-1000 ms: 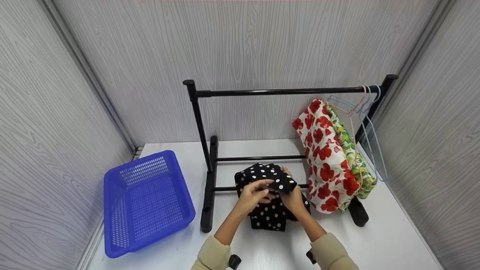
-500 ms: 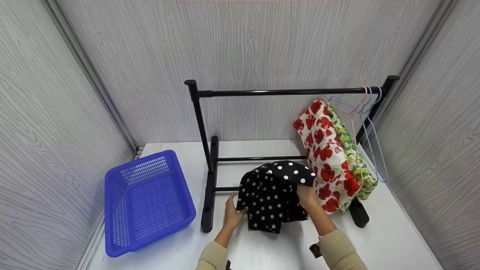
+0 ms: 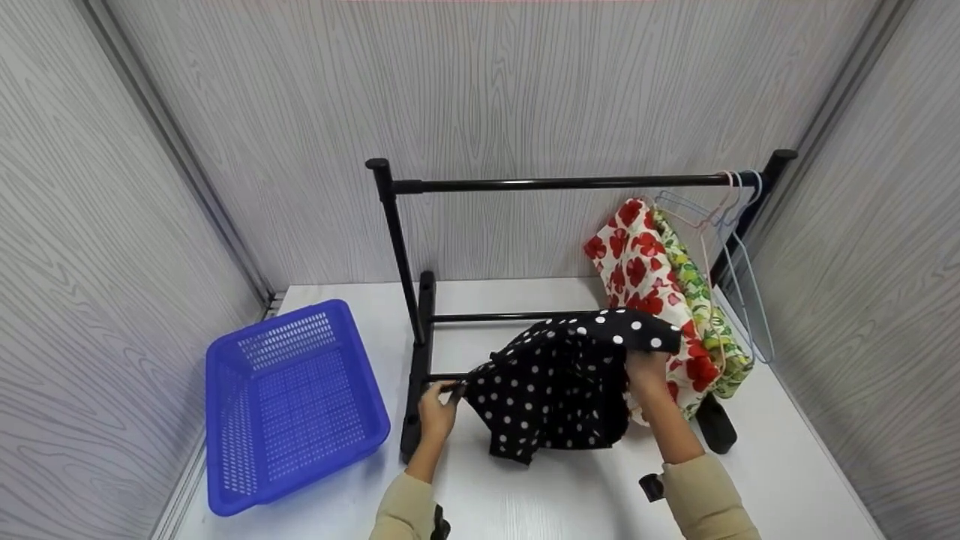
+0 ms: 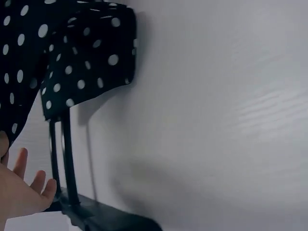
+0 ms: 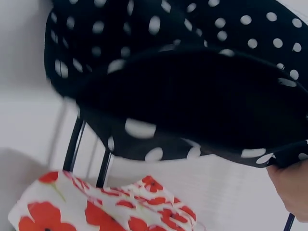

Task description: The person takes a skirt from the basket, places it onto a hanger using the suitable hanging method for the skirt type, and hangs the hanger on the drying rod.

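Note:
A black garment with white polka dots (image 3: 536,401) is stretched between both hands, above the white table and in front of the rack's lower bars. My left hand (image 3: 436,412) pinches its left corner; in the left wrist view the other fingers (image 4: 38,182) of that hand spread away from the cloth. On the opposite side, my right hand (image 3: 646,373) holds the upper right edge, where the cloth partly covers the fingers. The right wrist view looks into a wide dark opening of the garment (image 5: 192,96), with the right hand (image 5: 292,187) at its edge.
A black clothes rack (image 3: 540,183) stands across the table (image 3: 517,502). At its right end hang a red-flowered white cloth (image 3: 637,259), a green-and-yellow patterned cloth (image 3: 731,367) and pastel hangers (image 3: 757,300). A blue plastic basket (image 3: 304,412) sits at left.
The hands have moved apart, the left toward the left and the right toward the right. The bunched garment has spread wide between them, and the left hand has taken its left corner.

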Available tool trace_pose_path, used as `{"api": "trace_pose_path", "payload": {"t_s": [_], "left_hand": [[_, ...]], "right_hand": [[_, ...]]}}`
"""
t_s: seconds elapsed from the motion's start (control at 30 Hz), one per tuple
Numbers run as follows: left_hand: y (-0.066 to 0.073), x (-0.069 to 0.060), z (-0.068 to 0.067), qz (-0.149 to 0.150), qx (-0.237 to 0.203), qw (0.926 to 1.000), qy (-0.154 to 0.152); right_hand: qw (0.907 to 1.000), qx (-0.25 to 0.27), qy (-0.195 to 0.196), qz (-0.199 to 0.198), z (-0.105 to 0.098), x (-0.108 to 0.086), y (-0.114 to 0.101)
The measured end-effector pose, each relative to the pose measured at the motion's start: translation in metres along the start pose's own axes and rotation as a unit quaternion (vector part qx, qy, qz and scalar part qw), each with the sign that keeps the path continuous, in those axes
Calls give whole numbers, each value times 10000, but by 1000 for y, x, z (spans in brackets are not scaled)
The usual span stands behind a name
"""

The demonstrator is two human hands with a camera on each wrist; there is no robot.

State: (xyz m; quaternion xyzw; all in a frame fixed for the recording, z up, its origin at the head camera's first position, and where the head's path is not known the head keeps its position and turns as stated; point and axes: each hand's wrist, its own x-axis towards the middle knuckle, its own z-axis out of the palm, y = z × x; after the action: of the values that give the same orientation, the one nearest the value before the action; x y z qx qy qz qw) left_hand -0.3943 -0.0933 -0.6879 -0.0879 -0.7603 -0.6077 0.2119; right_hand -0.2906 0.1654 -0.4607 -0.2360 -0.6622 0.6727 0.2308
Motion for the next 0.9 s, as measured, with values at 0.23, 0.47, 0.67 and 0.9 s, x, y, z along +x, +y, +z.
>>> {"api": "trace_pose_path", "payload": {"t_s": [0.23,0.47,0.67,0.9], "left_hand": [[95,37,-41,-1084,-604,9921,161],[133,62,-54,-1009,-1540,9801,741],[147,69,-55,-568,-1786,9774,980],[180,63,-60,-376,-1610,9801,1097]], "right_hand": [[9984,-557,-28,-76,-18,13,-8],[9933,-1016,55,-547,-32,27,-16],[9824,-1617,392,-848,-47,38,-18],[9630,-2247,782,-1267,-54,48,-7]]}}
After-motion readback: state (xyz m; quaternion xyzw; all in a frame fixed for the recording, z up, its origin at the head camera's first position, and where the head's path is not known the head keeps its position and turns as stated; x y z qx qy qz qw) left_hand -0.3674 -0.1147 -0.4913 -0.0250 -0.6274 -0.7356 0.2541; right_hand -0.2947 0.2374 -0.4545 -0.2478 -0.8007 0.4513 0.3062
